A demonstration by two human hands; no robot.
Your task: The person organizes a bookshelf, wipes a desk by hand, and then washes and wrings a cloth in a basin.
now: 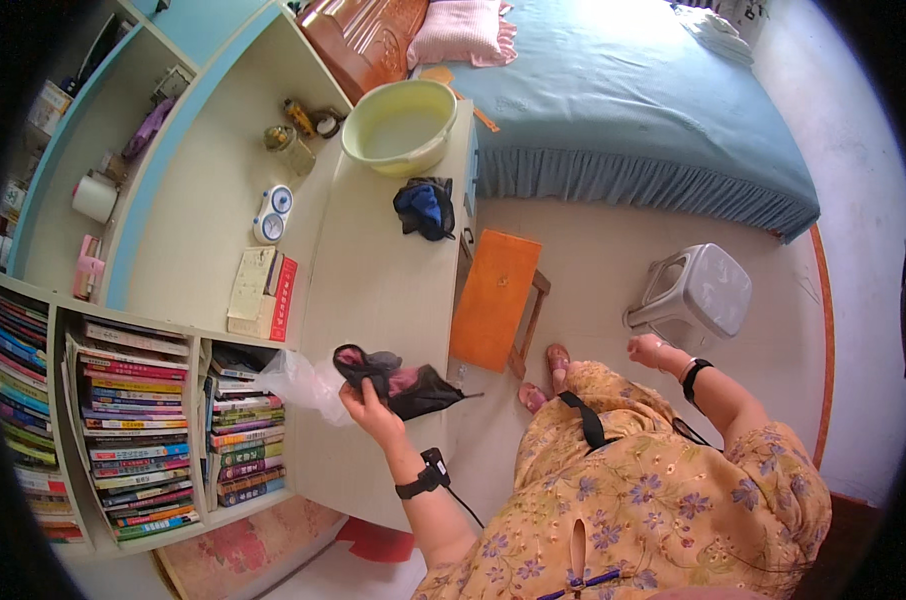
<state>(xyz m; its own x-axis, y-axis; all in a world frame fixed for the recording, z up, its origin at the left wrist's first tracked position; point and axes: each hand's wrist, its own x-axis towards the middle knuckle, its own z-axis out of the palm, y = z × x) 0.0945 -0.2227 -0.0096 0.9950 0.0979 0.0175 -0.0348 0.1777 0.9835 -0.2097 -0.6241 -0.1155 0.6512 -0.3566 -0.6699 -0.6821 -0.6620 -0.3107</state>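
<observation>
My left hand (pixel 374 411) grips the edge of a black mesh bag (pixel 429 394) with pink and grey cloth in it, over the near part of the desk. A crumpled clear plastic bag (pixel 310 384) lies just beside that hand. My right hand (pixel 643 351) hangs at my right side near the grey stool, its fingers curled; nothing shows in it. Farther along the desk sits another black mesh bag with blue cloth (pixel 425 208). Behind it stands a pale green plastic basin (pixel 399 127) that appears to hold cloudy water.
An orange-topped wooden stool (pixel 496 300) stands against the desk (pixel 378 292); a grey plastic stool (pixel 715 291) is on the floor to the right. Shelves of books (pixel 138 450) and a twin-dial clock (pixel 273 214) line the left. A blue-covered bed (pixel 633 90) lies beyond.
</observation>
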